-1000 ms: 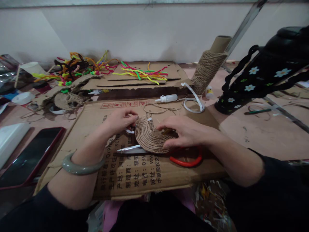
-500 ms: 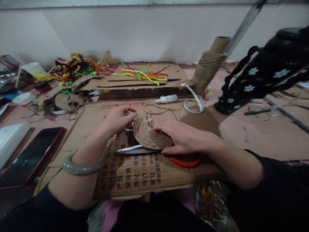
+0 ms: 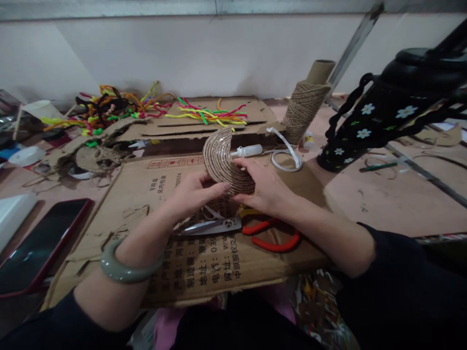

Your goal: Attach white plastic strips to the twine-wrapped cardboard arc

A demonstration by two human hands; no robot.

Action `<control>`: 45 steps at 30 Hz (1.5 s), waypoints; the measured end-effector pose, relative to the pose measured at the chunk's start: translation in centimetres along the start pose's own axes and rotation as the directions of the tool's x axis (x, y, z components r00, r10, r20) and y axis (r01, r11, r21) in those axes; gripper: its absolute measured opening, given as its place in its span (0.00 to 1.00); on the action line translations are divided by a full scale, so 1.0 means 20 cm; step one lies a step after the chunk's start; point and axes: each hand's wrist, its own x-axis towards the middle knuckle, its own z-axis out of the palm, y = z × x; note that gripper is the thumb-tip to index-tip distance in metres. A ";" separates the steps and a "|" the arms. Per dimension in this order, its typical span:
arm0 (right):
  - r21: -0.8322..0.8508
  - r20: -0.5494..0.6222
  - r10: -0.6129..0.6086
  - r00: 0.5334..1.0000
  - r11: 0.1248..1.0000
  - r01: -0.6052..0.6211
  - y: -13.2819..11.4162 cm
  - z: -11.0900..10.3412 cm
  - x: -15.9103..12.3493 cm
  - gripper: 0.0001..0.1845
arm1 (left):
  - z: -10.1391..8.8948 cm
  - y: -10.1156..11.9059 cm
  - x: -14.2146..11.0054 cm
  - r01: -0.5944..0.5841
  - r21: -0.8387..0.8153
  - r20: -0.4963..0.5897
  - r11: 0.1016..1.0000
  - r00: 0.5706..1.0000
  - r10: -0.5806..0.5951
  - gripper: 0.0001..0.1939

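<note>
A crescent-shaped piece covered in rows of jute twine (image 3: 219, 158) is tilted up above the cardboard, with shiny spots on its surface. My left hand (image 3: 199, 192) grips its lower left edge, thumb on the front face. At its right end my right hand (image 3: 268, 189) holds it between thumb and fingers. Beneath the hands lie scissors (image 3: 213, 227) with red handles, blades toward the left. A thin white strip (image 3: 212, 212) rests beside the blades. Just behind the crescent is a small white squeeze bottle (image 3: 251, 150), partly covered by it.
The printed cardboard sheet (image 3: 146, 194) spans the middle. Colourful pipe cleaners (image 3: 207, 114) lie at the back, near a twine spool (image 3: 304, 107). A black flowered bottle (image 3: 379, 112) stands right; a phone (image 3: 47, 243) lies left. A white coiled strip (image 3: 288, 158) is behind my right hand.
The twine crescent has been lifted and tilted upright. My left hand has moved right and taken hold of its edge. More of the scissors now shows.
</note>
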 end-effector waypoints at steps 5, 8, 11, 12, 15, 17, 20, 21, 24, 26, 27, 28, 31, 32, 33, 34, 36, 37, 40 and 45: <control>0.053 -0.014 -0.017 1.000 0.998 0.018 0.01 -0.03 0.01 0.31 | -0.05 -0.02 0.01 -0.006 -0.054 -0.076 0.999 0.997 0.002 0.13; 0.101 -0.054 0.031 0.998 0.995 -0.025 0.04 -0.07 0.02 0.25 | -0.08 -0.03 0.02 -0.018 -0.148 -0.132 0.989 0.991 -0.002 0.13; 0.165 -0.131 0.161 0.978 0.976 -0.139 0.10 -0.10 0.03 0.18 | -0.09 -0.02 0.03 0.005 -0.218 -0.190 0.976 0.981 -0.048 0.11; 0.205 -0.151 0.204 0.967 0.964 -0.171 0.12 -0.11 0.04 0.17 | -0.09 -0.02 0.03 0.015 -0.226 -0.209 0.974 0.976 -0.063 0.11; 0.366 -0.167 0.297 0.940 0.904 -0.220 0.17 -0.10 0.05 0.18 | -0.09 0.00 0.03 0.042 -0.212 -0.253 0.976 0.963 -0.096 0.10; 0.465 -0.136 0.356 0.924 0.847 -0.258 0.18 -0.10 0.06 0.20 | -0.09 0.00 0.03 0.056 -0.187 -0.266 0.981 0.958 -0.106 0.09; 0.538 -0.070 0.419 0.905 0.780 -0.319 0.17 -0.10 0.07 0.20 | -0.09 0.00 0.03 0.056 -0.166 -0.290 0.985 0.952 -0.103 0.07; 0.545 -0.035 0.420 0.907 0.768 -0.335 0.16 -0.10 0.07 0.19 | -0.09 0.00 0.03 0.055 -0.168 -0.293 0.984 0.951 -0.103 0.06; 0.537 0.120 0.394 0.911 0.746 -0.393 0.13 -0.10 0.06 0.16 | -0.10 -0.01 0.03 0.061 -0.207 -0.268 0.977 0.956 -0.117 0.06; 0.521 0.199 0.375 0.906 0.742 -0.421 0.11 -0.10 0.05 0.14 | -0.10 -0.01 0.02 0.075 -0.238 -0.239 0.968 0.962 -0.133 0.07; 0.512 0.225 0.359 0.906 0.747 -0.423 0.10 -0.10 0.04 0.12 | -0.10 -0.01 0.02 0.081 -0.252 -0.228 0.964 0.963 -0.141 0.07; 0.499 0.248 0.341 0.907 0.758 -0.421 0.09 -0.11 0.04 0.11 | -0.10 0.00 0.02 0.089 -0.261 -0.221 0.961 0.964 -0.150 0.08; 0.450 0.305 0.296 0.905 0.793 -0.411 0.08 -0.11 0.04 0.09 | -0.10 0.00 0.02 0.111 -0.268 -0.208 0.957 0.963 -0.170 0.09; 0.444 0.315 0.293 0.903 0.795 -0.413 0.07 -0.11 0.04 0.09 | -0.10 0.00 0.02 0.109 -0.263 -0.210 0.959 0.963 -0.167 0.09; 0.452 0.315 0.294 0.902 0.789 -0.415 0.07 -0.11 0.04 0.08 | -0.10 0.00 0.02 0.102 -0.257 -0.214 0.961 0.964 -0.159 0.10; 0.471 0.308 0.297 0.904 0.778 -0.416 0.07 -0.11 0.04 0.08 | -0.10 0.00 0.02 0.093 -0.249 -0.212 0.964 0.966 -0.148 0.10; 0.519 0.277 0.311 0.909 0.748 -0.413 0.08 -0.11 0.04 0.08 | -0.10 0.00 0.02 0.085 -0.232 -0.182 0.969 0.975 -0.129 0.12; 0.536 0.255 0.322 0.912 0.737 -0.411 0.08 -0.11 0.04 0.08 | -0.10 0.00 0.02 0.088 -0.217 -0.156 0.972 0.980 -0.123 0.14; 0.556 0.203 0.353 0.914 0.727 -0.404 0.09 -0.11 0.04 0.07 | -0.11 -0.01 0.02 0.091 -0.134 -0.104 0.987 0.989 -0.105 0.19; 0.572 0.213 0.366 0.906 0.705 -0.419 0.09 -0.10 0.04 0.07 | -0.11 -0.02 0.02 0.071 -0.040 -0.120 0.997 0.990 -0.076 0.17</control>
